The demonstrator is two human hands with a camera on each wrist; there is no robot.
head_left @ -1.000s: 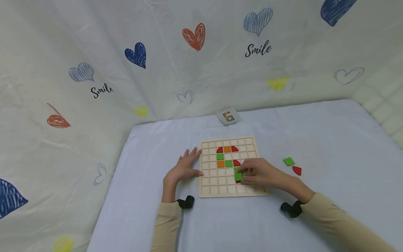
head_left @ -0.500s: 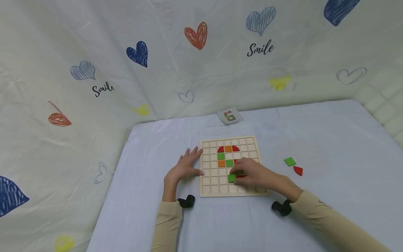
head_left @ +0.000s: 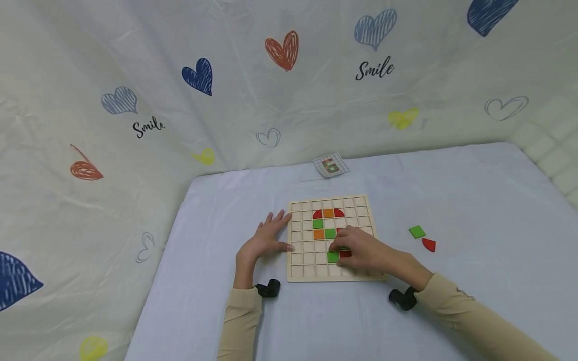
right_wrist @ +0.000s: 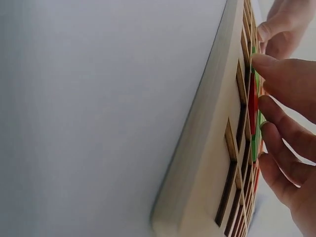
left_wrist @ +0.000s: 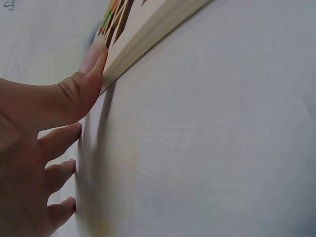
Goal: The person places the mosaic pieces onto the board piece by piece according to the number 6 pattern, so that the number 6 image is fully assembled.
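Observation:
A square wooden grid board (head_left: pixel 301 272) lies on the table with red, orange and green tiles in some cells. In the head view my right hand (head_left: pixel 368 249) bends over its lower middle, thumb and index finger at the edges of a green square tile (head_left: pixel 332 257). This tile appears level in its cell, left of a red tile (head_left: pixel 345 254). Fingers partly cover another green tile (right_wrist: pixel 255 148). My left hand (head_left: pixel 263 241) spreads along the board's left edge; its thumb (left_wrist: pixel 94 61) rests on the rim in the left wrist view.
To the right of the board lie a loose green square tile (head_left: pixel 417 231) and a red quarter-round tile (head_left: pixel 429 244). A pattern card (head_left: pixel 331 166) lies at the table's back edge, before a hanging cloth (head_left: pixel 235 110) printed with hearts.
My right hand has moved left and slightly down with the green tile, which went from above the column to the cell beside the red tile and now lies flatter. The left hand stays put.

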